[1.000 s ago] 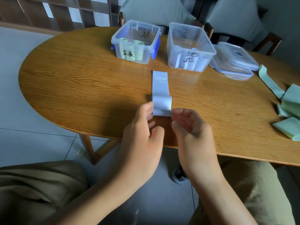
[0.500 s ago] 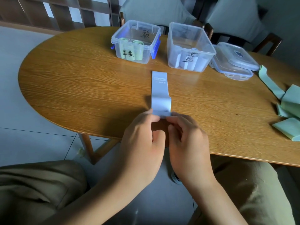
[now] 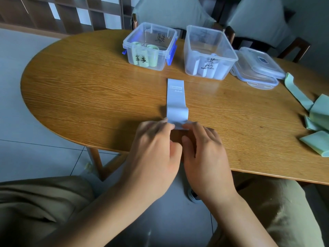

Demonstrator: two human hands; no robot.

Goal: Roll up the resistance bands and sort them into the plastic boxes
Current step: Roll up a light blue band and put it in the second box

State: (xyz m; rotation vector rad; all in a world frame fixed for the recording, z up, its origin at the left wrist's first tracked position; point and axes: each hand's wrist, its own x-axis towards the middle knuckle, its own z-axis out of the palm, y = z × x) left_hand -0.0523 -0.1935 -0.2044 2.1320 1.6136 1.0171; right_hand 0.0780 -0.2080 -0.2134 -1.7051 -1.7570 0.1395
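A pale blue resistance band (image 3: 175,100) lies flat on the wooden table (image 3: 89,97), running away from me, with its near end curled over. My left hand (image 3: 153,148) and my right hand (image 3: 204,150) both pinch that near end, fingertips side by side. Behind it stand two clear plastic boxes. The left box (image 3: 151,32) with blue clips holds rolled green bands. The right box (image 3: 229,56) holds rolled blue bands.
Two stacked clear lids (image 3: 258,68) lie right of the boxes. Several loose green bands (image 3: 316,118) are heaped at the table's right edge. Chairs (image 3: 300,45) stand behind the table. My knees are under the near edge.
Both hands have closed in on the band's near end; the right hand went from open beside it to pinching it. The curled end now sits lower under the fingertips.
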